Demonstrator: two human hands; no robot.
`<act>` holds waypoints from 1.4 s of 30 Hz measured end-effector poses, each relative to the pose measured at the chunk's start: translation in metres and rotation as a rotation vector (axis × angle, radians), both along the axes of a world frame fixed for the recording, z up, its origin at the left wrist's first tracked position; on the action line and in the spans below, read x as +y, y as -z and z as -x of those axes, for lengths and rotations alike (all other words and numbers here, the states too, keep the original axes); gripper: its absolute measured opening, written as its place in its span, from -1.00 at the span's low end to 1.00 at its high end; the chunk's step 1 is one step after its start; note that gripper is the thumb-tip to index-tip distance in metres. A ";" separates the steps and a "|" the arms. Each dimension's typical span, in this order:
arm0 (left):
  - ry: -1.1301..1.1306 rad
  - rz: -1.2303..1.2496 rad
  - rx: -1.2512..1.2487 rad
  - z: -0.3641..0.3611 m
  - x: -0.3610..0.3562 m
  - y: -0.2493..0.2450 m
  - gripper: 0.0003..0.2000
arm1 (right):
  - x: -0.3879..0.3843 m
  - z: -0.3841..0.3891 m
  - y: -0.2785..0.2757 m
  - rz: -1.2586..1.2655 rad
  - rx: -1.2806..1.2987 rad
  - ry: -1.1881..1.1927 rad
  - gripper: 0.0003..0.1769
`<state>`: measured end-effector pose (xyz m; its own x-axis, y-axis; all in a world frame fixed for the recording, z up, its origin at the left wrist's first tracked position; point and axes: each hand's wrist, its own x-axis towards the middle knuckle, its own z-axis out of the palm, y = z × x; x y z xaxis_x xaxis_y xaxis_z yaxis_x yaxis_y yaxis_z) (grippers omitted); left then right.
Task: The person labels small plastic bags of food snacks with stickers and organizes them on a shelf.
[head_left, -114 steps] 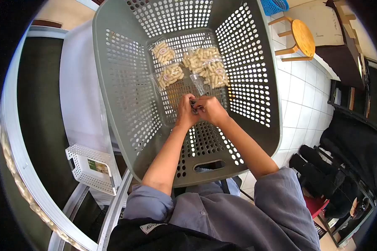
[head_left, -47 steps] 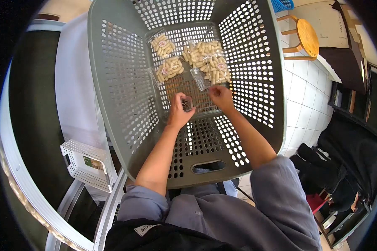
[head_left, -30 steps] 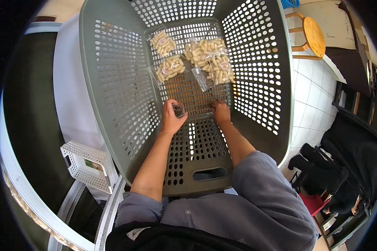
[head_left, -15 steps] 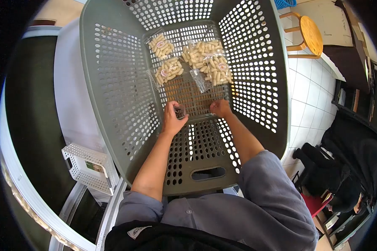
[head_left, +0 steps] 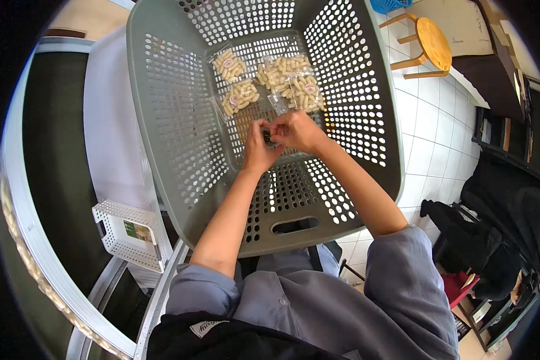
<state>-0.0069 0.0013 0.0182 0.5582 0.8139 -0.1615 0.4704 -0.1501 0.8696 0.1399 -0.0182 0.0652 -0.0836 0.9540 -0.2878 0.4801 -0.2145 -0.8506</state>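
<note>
While the two hands are meeting low inside a large grey-green basket, the left hand is curled around a small container and grasps it. The container is mostly covered by the fingers, and its inside looks dark. It is located above the bottom of the basket, on the side which is nearer to the person. The right hand comes from the other side, with its fingers bent together at the mouth of the container; whether they pinch something, I cannot tell.

Beyond the hands, clear packets of pale, finger-shaped pieces lie on the basket's bottom. On the left there are two, a farther packet and a nearer packet, and each of them carries a round label. On the right, a labelled packet lies against another packet. A clear plastic flap is just beyond the right hand.

Outside the basket, at the left, there is a small white basket with perforated walls. At the upper right, a wooden stool stands on the white tiled floor, near a blue basket. Black cloth hangs at the lower right.
</note>
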 end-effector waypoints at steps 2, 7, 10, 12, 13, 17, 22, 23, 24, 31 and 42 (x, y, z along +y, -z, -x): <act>0.011 0.019 -0.019 -0.004 0.003 -0.007 -0.45 | -0.005 0.002 -0.008 -0.079 -0.074 -0.013 -0.88; 0.023 -0.061 -0.067 -0.005 0.011 -0.035 -0.46 | -0.019 0.004 -0.045 -0.197 -0.193 -0.049 -0.82; 0.018 -0.074 -0.133 -0.001 0.014 -0.051 -0.50 | -0.029 -0.002 -0.081 -0.200 -0.170 0.014 -0.76; 0.007 -0.076 -0.163 0.006 0.018 -0.070 -0.52 | -0.042 -0.005 -0.119 -0.175 -0.183 0.097 -0.68; -0.027 -0.056 -0.127 0.011 0.020 -0.086 -0.54 | -0.055 -0.007 -0.139 -0.158 -0.200 0.128 -0.63; -0.141 -0.109 -0.159 0.041 0.023 -0.139 -0.63 | -0.126 -0.033 -0.155 -0.242 -0.732 0.365 -0.28; -0.286 -0.123 -0.221 0.083 0.001 -0.187 -0.78 | -0.178 -0.067 -0.112 0.201 -0.058 0.855 -0.20; -0.307 -0.144 -0.210 0.096 -0.004 -0.194 -0.78 | -0.181 -0.074 -0.108 0.320 0.192 0.876 -0.23; -0.333 -0.168 -0.198 0.108 -0.010 -0.201 -0.78 | -0.177 -0.072 -0.113 0.310 0.238 0.845 -0.29; -0.827 -0.163 -0.133 0.182 -0.062 -0.248 -0.89 | -0.168 -0.070 -0.132 0.271 0.388 0.832 -0.40; -0.679 0.215 -0.054 0.163 -0.072 -0.182 -0.53 | -0.124 -0.109 -0.156 0.274 0.361 0.706 -0.53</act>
<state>-0.1703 -0.0712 0.2006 -0.0488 0.9376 -0.3443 0.3547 0.3385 0.8715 0.2484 -0.1419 0.2211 0.3757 0.7173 -0.5868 -0.1360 -0.5837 -0.8005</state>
